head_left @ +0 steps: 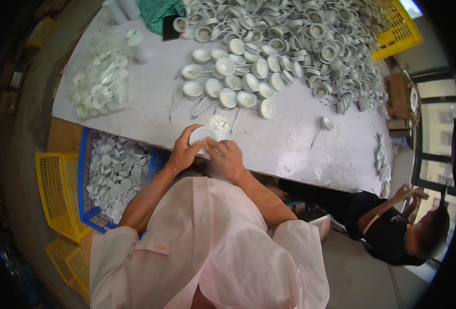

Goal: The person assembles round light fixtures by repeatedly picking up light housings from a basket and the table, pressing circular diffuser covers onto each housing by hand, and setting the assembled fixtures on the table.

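Observation:
A white round light fitting (203, 134) is held in front of me, just over the near edge of the table. My left hand (183, 153) grips it from the left, with the thumb against its side. The fingers of my right hand (225, 158) are bent together on its near right side; that hand is slightly blurred. Beyond my hands, several similar white cup-shaped fittings (228, 98) lie in loose rows, some with cables trailing toward me. One single fitting (327, 123) with its cable rests farther right.
A large pile of corded fittings (336, 49) covers the table's far right, beside a yellow crate (400, 31). A clear bag of white parts (100, 82) lies at left. Below the table's left edge stands a blue crate (84, 188) of white discs. Another person (398, 226) is at right.

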### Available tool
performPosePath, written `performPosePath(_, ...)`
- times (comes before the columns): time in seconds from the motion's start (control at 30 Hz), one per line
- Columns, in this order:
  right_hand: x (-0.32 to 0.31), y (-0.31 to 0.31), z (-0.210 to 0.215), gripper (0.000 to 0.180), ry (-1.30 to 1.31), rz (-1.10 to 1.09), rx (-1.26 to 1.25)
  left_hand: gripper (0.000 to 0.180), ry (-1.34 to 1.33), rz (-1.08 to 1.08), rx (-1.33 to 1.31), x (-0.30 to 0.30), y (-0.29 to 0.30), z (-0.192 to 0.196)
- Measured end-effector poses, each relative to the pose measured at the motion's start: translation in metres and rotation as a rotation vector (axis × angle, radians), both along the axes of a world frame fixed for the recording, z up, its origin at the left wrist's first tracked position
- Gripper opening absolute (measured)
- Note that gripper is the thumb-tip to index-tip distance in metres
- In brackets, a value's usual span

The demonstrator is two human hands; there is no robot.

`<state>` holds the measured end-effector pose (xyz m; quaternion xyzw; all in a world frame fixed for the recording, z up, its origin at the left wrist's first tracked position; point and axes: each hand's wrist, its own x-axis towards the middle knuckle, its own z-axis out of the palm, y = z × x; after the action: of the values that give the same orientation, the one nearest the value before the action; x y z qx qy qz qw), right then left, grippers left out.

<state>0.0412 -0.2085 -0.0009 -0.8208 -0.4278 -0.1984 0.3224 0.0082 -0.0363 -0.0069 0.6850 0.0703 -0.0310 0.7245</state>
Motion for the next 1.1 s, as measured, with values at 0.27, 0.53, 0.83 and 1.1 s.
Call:
performPosePath(0.27,0.032,-0.073,-0.021,0.031,0.259,-0.423,0.099,0.03,0.154,0.353,0.055,-0.002,0.021,-0.023)
performPosePath(0.53,0.124,-0.315,-0.119,0.042,0.41,-1.513,-0.087,0.033,0.356,0.64,0.175,-0.095,0.133,-0.064)
performPosePath(0.83,0.135,-0.33,-0.149,0.03,0.671,-1.412,0.36,0.047,0.765,0.848,0.189,-0.208,0.235,-0.119)
performPosePath(1.1,0.074,-0.208,-0.097,0.02,0.636,-1.068,0.525,0.046,0.907,0.995,0.136,-0.3,0.334,-0.149)
